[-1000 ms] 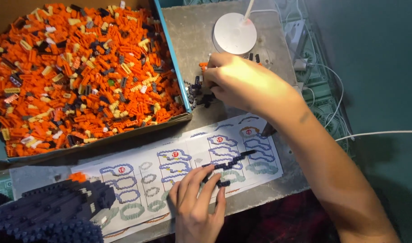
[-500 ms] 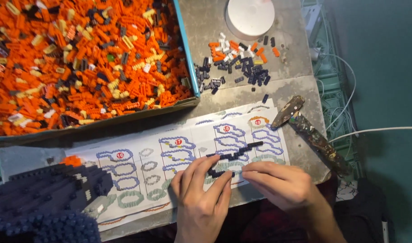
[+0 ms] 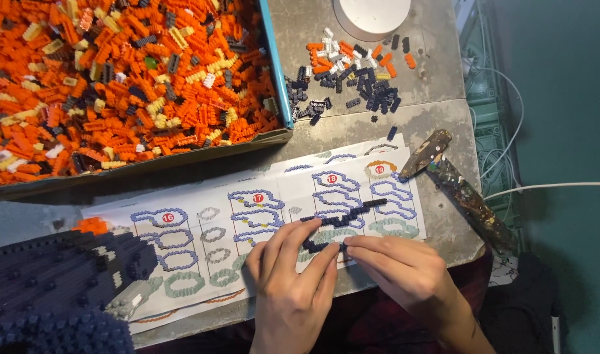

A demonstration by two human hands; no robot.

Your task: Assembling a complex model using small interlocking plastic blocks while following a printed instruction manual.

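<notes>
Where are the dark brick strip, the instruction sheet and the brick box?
dark brick strip (image 3: pixel 352 215), head view, middle of the strip
instruction sheet (image 3: pixel 208 229), head view, printed middle part
brick box (image 3: pixel 281 85), head view, blue right wall

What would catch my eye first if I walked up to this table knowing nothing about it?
Probably the big cardboard tray of tiny orange building bricks filling the upper left. Below it, at the table's near edge, the left hand and right hand pinch a thin chain of dark navy bricks over a long printed instruction sheet. A large dark navy brick model sits at the lower left.
</notes>
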